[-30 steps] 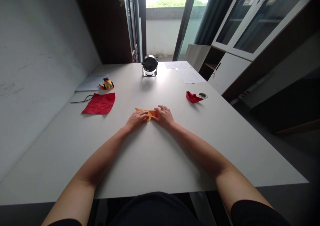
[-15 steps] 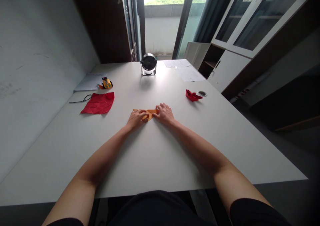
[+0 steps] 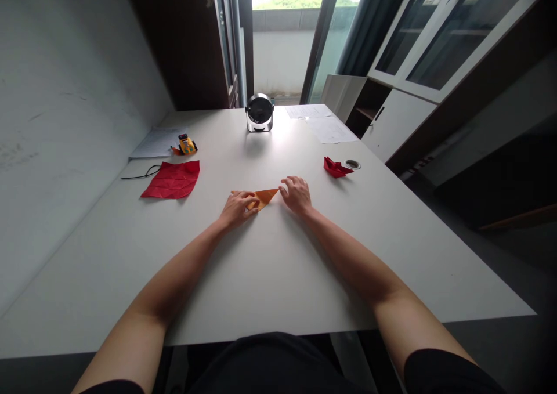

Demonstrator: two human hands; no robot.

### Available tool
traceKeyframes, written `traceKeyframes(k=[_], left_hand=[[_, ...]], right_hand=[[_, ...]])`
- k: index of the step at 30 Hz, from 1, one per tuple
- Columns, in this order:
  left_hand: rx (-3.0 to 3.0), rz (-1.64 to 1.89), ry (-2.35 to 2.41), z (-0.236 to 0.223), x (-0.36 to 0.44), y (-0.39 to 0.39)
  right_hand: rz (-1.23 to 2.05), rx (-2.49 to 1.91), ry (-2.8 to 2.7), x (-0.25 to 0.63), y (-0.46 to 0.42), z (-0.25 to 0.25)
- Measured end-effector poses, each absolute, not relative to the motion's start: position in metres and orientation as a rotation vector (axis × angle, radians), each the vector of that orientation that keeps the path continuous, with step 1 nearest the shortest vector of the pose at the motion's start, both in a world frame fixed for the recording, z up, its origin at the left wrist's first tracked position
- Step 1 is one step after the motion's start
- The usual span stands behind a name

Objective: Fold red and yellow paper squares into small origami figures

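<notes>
Possibly the orange paper [image 3: 266, 198] could skew or lift at its right-hand point, since only the left hand [image 3: 235, 208] visibly covers it; a slack palm might blur a crease. The paper lies midway between the side edges of the white table [image 3: 270, 278], well in from the near edge. Both forearms reach over that edge, elbows bent outward. The right hand [image 3: 296, 197] is loosely spread beside the point; whether the left one's curled fingers pinch or merely press, I can't tell.

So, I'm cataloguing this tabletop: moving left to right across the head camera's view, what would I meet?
Red sheet → left hand → orange paper → right hand → red paper boat → tape roll.
</notes>
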State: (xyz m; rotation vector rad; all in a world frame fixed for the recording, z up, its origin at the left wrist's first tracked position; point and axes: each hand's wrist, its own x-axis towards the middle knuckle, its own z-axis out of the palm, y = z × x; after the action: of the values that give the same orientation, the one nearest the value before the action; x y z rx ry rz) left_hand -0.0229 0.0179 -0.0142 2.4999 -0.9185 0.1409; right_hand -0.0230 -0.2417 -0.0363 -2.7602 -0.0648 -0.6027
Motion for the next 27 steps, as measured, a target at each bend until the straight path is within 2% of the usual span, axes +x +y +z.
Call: traceKeyframes(k=[6,13,27], left_hand=[[2.495,0.181,-0.941,-0.016,-0.022,0.018],[2.477,0.171,-0.979,-0.021,-0.02,0.02],[2.39,0.177,-1.032,-0.026,-0.016,0.021]], right_hand=[[-0.616,-2.658,-0.309,-0.038,-0.214,-0.02],[-0.358,-2.451,-0.246,-0.04,-0.216,-0.015],[-0.312,-2.362,-0.184,-0.032,-0.22,-0.025]])
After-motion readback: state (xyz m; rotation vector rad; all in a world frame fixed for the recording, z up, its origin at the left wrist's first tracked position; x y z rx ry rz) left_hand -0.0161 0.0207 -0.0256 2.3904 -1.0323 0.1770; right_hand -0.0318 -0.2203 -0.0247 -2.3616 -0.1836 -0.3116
